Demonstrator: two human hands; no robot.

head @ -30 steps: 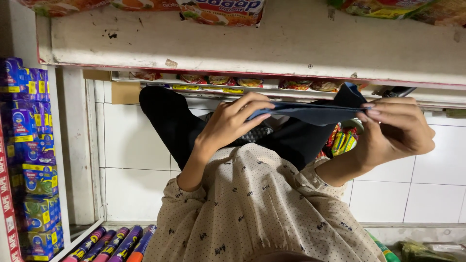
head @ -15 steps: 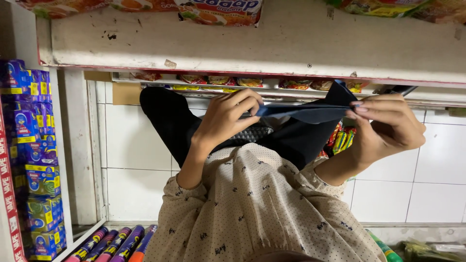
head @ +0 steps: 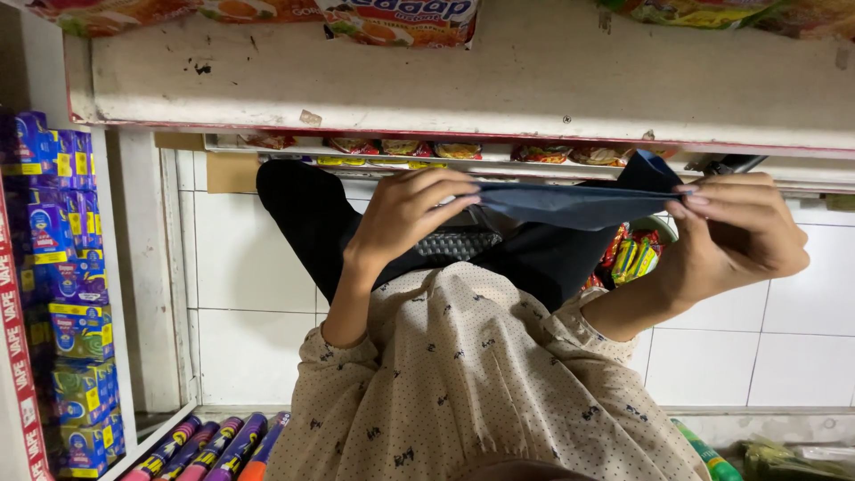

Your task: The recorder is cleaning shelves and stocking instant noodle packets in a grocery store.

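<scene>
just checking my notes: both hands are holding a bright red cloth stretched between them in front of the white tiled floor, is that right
Not quite. The cloth is dark blue, not bright red. The head view shows the left hand pinching one end and the right hand gripping the other, with the cloth stretched between them over the white tiled floor.

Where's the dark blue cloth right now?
In the head view, the dark blue cloth is stretched between the left hand and right hand, just below the white shelf edge.
</scene>
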